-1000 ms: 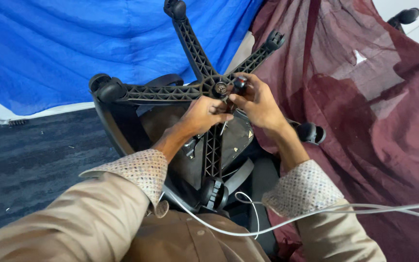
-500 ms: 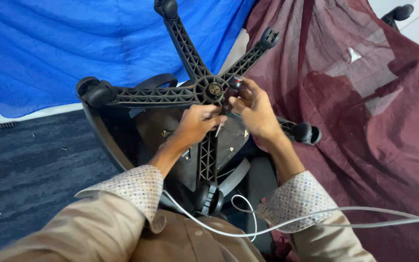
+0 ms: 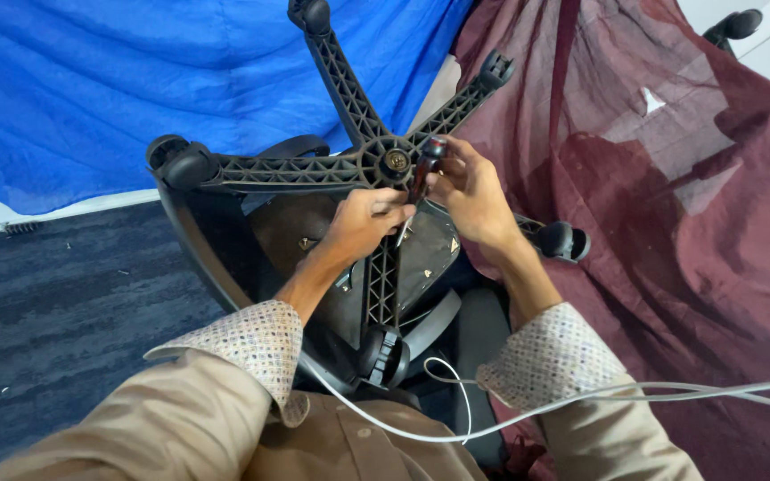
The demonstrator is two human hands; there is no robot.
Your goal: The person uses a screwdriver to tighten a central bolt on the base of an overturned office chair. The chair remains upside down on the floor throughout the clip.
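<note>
A blue tarp [image 3: 91, 89] covers the upper left area. A maroon cloth [image 3: 670, 223] drapes over the right side. Dark grey carpet [image 3: 55, 303] lies at lower left. A white cable [image 3: 581, 401] runs across the bottom, looping near the centre. Black castors [image 3: 734, 23] show at top right.
</note>
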